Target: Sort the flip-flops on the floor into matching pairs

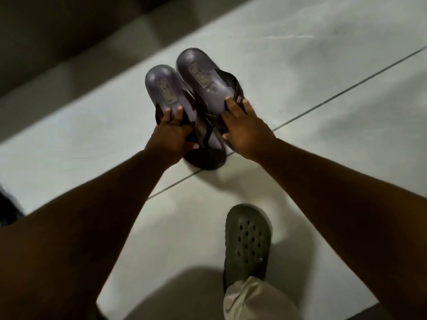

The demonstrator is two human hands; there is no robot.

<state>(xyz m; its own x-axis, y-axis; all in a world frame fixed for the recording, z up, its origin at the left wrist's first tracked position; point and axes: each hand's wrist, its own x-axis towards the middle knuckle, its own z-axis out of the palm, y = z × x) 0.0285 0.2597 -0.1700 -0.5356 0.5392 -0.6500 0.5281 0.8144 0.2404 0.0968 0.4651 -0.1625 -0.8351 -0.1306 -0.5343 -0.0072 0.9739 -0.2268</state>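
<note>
Two purple flip-flops sat side by side on the pale tiled floor (300, 54), heels pointing away from the camera; the left flip-flop (165, 88) and the right flip-flop (203, 77) looked alike in colour, in shape and in the worn label on each heel, so they read as a matching pair; their inner edges were touching or very nearly so, and the dark straps crossed or overlapped in the shadow near the toes, where the detail was too dim to untangle. The left hand (172, 132) was closed around the strap end of the left flip-flop, fingertips pressed on the footbed; the right hand (245, 128) lay over the strap side of the right flip-flop, fingers curled on its edge and holding it.

The step in hand seemed to be squaring this pair together on the floor; the next move probably called for aligning heels and toes, freeing the straps if tangled, then letting go and reaching for other footwear; none showed here.

Nearer the camera, a grey-green perforated clog (247, 236) was on the person's foot, below a light trouser leg (254, 299).
</note>
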